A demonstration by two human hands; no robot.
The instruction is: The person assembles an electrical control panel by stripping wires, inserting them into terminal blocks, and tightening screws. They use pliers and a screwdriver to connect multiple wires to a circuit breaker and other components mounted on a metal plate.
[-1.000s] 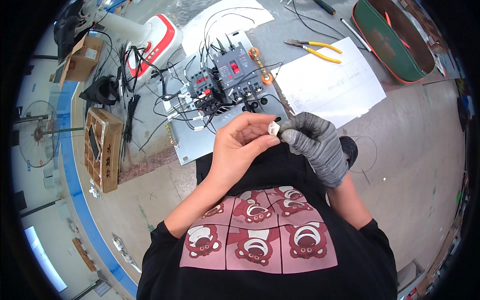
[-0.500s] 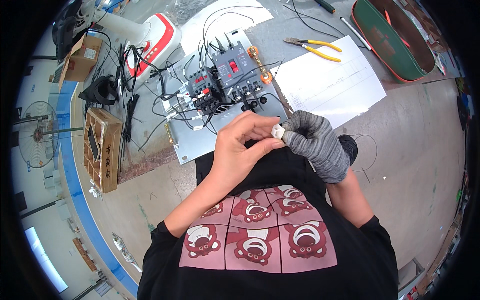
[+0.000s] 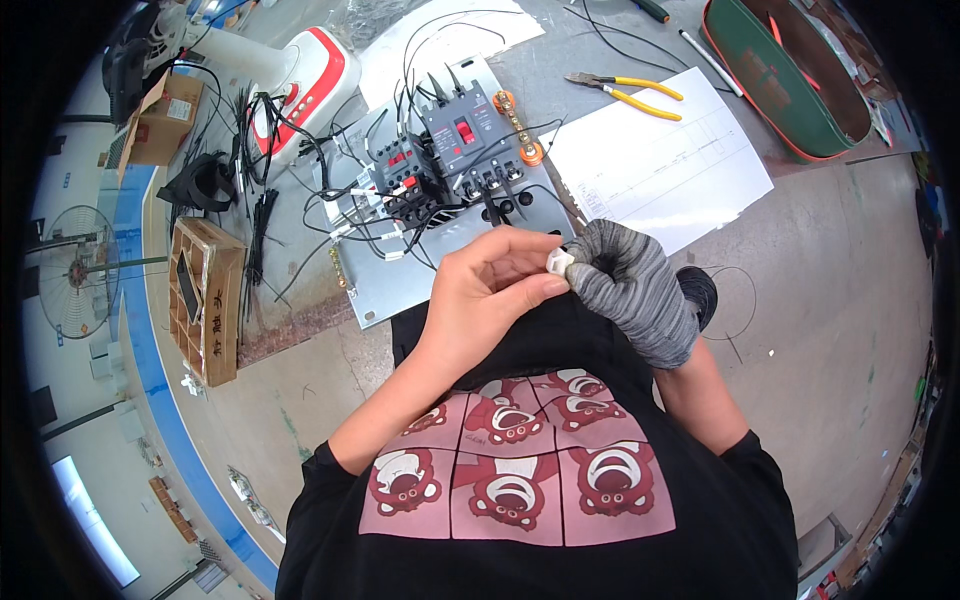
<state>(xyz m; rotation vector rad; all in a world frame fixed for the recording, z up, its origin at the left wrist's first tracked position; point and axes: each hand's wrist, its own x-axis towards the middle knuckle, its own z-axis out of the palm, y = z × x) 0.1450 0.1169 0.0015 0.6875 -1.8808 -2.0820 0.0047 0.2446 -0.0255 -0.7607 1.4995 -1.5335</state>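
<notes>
In front of my body, at the panel's near edge, both hands meet around a small white piece (image 3: pixel 560 262) whose exact kind I cannot make out. My left hand (image 3: pixel 492 275), bare, has its thumb and forefinger on either side of the piece. My right hand (image 3: pixel 632 290), in a grey knit glove, is closed and pinches the piece from the right. Just beyond lies a grey metal mounting plate (image 3: pixel 375 292) carrying a circuit breaker (image 3: pixel 462 130), a contactor (image 3: pixel 408 180) and many black wires with white tags.
Yellow-handled pliers (image 3: pixel 640 97) lie partly on a white paper drawing (image 3: pixel 665 165) to the right. A green pouch (image 3: pixel 775 85) stands at the far right. To the left are a wooden compartment box (image 3: pixel 220 300), black cable ties (image 3: pixel 262 225) and a white-and-red fan base (image 3: pixel 315 85).
The white piece has turned slightly and shifted a little to the right between my fingers. Both hands otherwise stay in nearly the same place.
</notes>
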